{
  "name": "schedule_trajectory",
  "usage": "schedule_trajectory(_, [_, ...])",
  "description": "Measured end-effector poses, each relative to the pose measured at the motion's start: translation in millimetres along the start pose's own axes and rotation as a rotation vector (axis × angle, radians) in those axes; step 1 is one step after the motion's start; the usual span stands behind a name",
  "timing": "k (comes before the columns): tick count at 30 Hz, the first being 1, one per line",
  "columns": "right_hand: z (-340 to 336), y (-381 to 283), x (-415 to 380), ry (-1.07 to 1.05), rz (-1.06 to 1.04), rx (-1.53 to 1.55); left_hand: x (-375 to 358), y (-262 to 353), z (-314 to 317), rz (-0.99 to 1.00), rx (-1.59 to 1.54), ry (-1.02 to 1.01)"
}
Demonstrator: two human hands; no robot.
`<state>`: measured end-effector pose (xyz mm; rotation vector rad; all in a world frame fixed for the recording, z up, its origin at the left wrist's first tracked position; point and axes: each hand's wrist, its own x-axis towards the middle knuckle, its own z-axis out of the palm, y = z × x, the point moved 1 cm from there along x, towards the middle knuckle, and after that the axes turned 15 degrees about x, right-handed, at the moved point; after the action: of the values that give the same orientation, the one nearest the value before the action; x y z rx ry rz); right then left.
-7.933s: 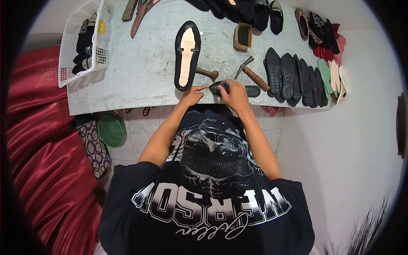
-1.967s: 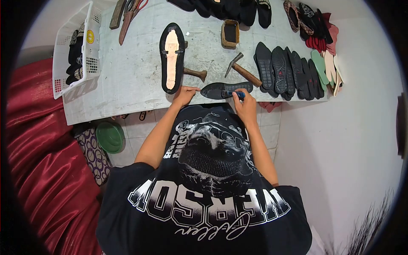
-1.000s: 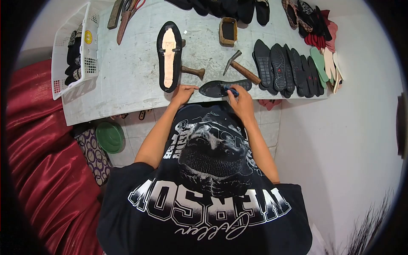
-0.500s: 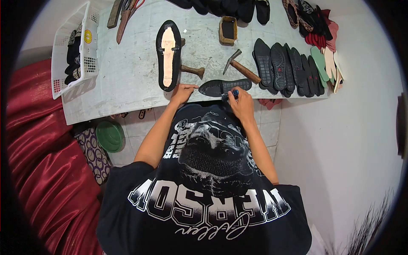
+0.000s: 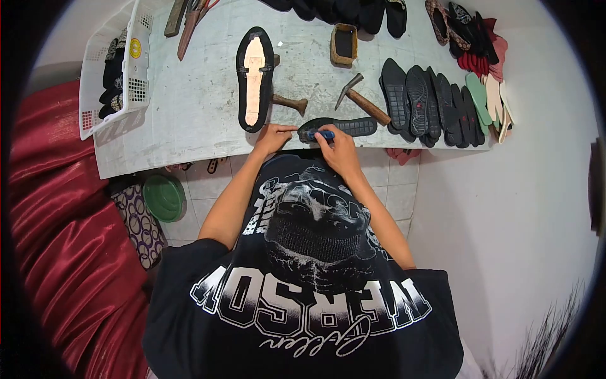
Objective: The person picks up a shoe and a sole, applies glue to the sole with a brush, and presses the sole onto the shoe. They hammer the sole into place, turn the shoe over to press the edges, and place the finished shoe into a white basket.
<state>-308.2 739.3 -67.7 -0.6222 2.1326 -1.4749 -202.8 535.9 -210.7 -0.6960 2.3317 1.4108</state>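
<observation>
With black sole (image 5: 355, 127) lengthwise left to right along near edge of worktop (image 5: 189, 95) | gripping blue-handled tool (image 5: 328, 134) in right hand (image 5: 338, 150), nearer, over pointed end | extending left hand's (image 5: 273, 139) finger beside that tip, hand loosely open

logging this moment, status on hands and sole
Right hand gripping blue tool over black sole; left hand pointing at its tip; hammer lies close beyond it.
</observation>
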Motion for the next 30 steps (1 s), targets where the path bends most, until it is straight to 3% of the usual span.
schedule_trajectory(7, [-24,10,-6,0.098,0.109,-0.084,0,0,-2,-0.032,0.007,-0.047])
schedule_trajectory(10, [-44,10,-11,0.158,0.160,-0.258,4,-6,1,-0.001,0.004,-0.027])
schedule_trajectory(14, [-48,-1,-3,0.124,0.032,-0.382,8,-16,4,0.021,0.020,-0.016])
schedule_trajectory(18, [-19,-1,15,0.084,-0.024,-0.240,5,-8,-1,0.056,0.052,-0.001])
schedule_trajectory(20, [-4,-7,20,-0.001,0.055,-0.048,4,-4,-3,0.015,0.077,-0.007])
schedule_trajectory(25, [-18,6,10,0.073,0.200,-0.164,7,-8,0,0.033,-0.003,-0.013])
schedule_trajectory(30, [-50,12,2,0.110,0.118,-0.416,5,-5,-1,-0.028,0.032,-0.017])
